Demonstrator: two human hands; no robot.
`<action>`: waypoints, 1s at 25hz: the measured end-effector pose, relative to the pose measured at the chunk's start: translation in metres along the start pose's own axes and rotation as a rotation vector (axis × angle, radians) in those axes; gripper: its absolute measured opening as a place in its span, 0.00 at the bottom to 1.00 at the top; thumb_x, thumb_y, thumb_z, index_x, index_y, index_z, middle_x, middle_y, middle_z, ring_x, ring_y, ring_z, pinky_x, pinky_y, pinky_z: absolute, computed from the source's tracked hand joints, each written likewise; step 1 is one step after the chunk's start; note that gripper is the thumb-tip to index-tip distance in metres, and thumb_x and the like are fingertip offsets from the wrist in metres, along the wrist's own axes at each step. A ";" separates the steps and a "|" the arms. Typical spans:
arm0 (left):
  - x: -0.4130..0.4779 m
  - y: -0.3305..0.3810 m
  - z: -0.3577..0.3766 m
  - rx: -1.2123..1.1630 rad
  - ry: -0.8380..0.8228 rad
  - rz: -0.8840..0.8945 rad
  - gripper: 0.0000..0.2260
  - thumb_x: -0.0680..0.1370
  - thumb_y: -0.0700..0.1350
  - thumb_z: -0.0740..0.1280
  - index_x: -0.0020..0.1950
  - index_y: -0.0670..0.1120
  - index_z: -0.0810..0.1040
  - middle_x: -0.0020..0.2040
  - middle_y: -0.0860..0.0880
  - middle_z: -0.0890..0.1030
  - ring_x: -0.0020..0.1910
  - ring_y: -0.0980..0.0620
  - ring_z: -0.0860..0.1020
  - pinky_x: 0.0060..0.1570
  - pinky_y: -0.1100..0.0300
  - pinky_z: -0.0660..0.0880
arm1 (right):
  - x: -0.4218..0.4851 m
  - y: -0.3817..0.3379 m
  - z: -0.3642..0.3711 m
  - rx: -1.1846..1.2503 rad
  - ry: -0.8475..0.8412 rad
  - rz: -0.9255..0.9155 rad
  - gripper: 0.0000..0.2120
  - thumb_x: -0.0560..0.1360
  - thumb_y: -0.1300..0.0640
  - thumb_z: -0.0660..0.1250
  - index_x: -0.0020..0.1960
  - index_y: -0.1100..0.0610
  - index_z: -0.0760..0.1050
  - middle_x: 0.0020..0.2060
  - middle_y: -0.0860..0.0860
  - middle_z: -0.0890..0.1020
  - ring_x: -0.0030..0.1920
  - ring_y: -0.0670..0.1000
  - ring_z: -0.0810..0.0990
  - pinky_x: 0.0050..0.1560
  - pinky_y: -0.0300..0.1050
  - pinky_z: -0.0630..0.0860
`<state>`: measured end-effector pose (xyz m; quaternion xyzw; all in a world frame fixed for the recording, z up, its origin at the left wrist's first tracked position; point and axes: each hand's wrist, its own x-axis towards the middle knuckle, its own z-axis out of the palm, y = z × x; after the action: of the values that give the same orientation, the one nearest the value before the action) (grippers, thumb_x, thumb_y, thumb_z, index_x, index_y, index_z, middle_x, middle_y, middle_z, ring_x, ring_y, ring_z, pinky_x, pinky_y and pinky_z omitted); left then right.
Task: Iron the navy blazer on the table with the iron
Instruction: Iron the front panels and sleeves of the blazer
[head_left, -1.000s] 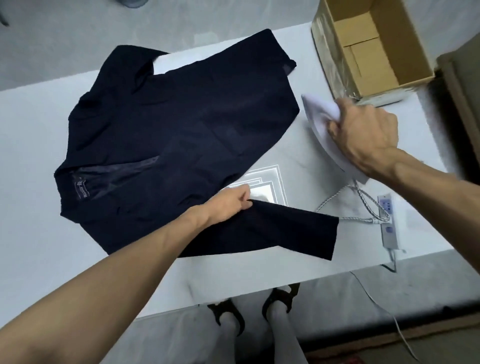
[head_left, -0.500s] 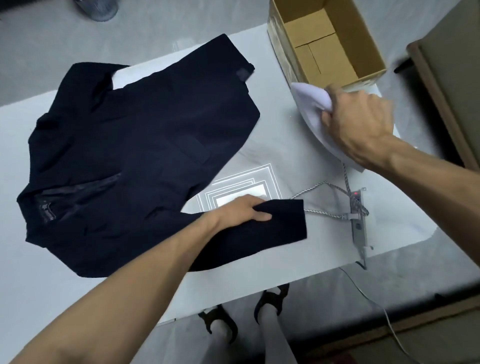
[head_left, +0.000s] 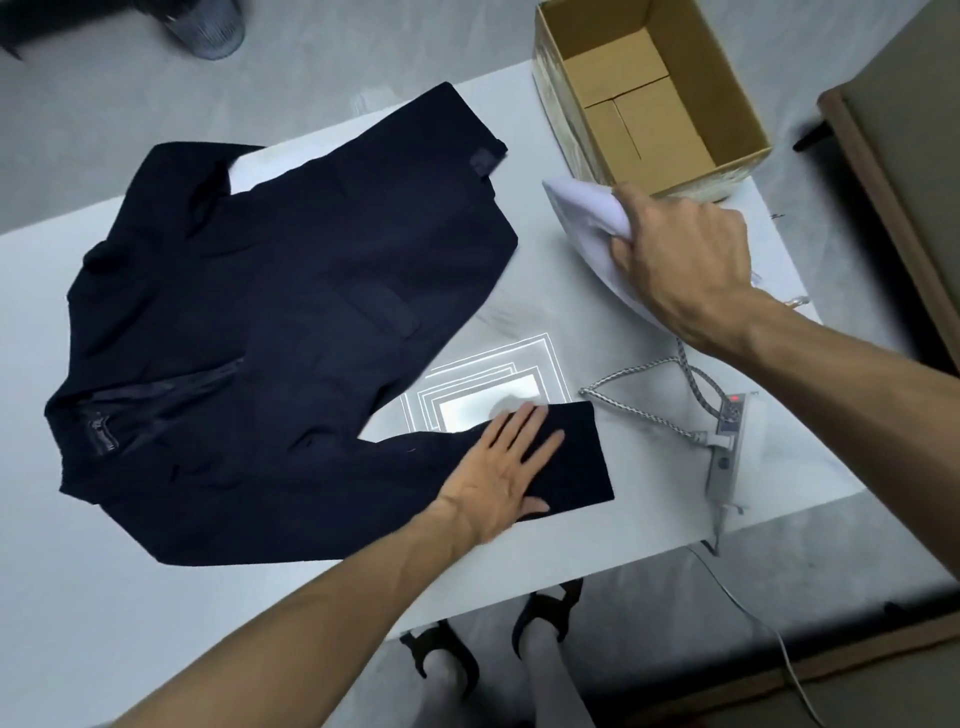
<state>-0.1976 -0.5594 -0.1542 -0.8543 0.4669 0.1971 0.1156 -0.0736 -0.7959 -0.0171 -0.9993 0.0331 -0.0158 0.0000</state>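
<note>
Navy cloth lies under the fingers (head_left: 524, 431) of the left hand (head_left: 498, 467); they are straight, a little apart, and press flat on the sleeve (head_left: 582, 457) close to its cuff. This sleeve runs along the near edge of the table (head_left: 104, 597) toward the right. The navy blazer (head_left: 291, 322) itself is spread out over the left and middle part of the table, front side up. Its inner lining with a small label shows at the left, a pocket flap sits near the middle, and another part reaches up to the far edge.

The fingers of the right hand (head_left: 680, 254) are curled tight round the handle of the white iron (head_left: 582, 213). The iron is near the far right corner, apart from the blazer, its tip pointing to the far left. I cannot tell if its sole touches the table.

Just behind the iron stands an open cardboard box (head_left: 649, 119). Between the sleeve and the iron I see white square markings (head_left: 493, 395) on the table top. A braided cord (head_left: 639, 410) lies in loops to the right of the cuff and ends at a power strip (head_left: 727, 447) by the right edge, which shows a red light. Below the near edge two feet in dark sandals (head_left: 545, 613) stand on the floor.
</note>
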 end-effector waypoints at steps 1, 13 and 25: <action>0.001 0.007 0.006 0.023 -0.097 0.022 0.37 0.81 0.66 0.48 0.81 0.47 0.38 0.79 0.37 0.38 0.78 0.37 0.36 0.77 0.42 0.41 | -0.002 -0.004 0.001 0.015 0.001 -0.014 0.10 0.76 0.56 0.60 0.56 0.56 0.72 0.43 0.62 0.82 0.38 0.64 0.77 0.34 0.48 0.60; -0.209 -0.167 0.055 -0.490 0.279 -1.066 0.26 0.83 0.50 0.61 0.77 0.39 0.62 0.78 0.37 0.61 0.77 0.38 0.59 0.75 0.44 0.58 | -0.028 -0.170 -0.025 0.282 -0.403 -0.451 0.14 0.77 0.44 0.59 0.59 0.49 0.70 0.39 0.52 0.76 0.40 0.58 0.74 0.38 0.49 0.66; -0.319 -0.241 0.172 -0.441 0.116 -0.876 0.25 0.85 0.52 0.54 0.80 0.46 0.56 0.81 0.45 0.55 0.80 0.45 0.52 0.77 0.49 0.50 | -0.103 -0.338 0.058 -0.038 -0.430 -0.825 0.20 0.81 0.44 0.52 0.72 0.39 0.58 0.50 0.46 0.81 0.42 0.55 0.80 0.35 0.45 0.64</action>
<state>-0.1890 -0.1243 -0.1626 -0.9840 0.0168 0.1760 -0.0220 -0.1521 -0.4522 -0.0775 -0.9094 -0.3676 0.1938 -0.0179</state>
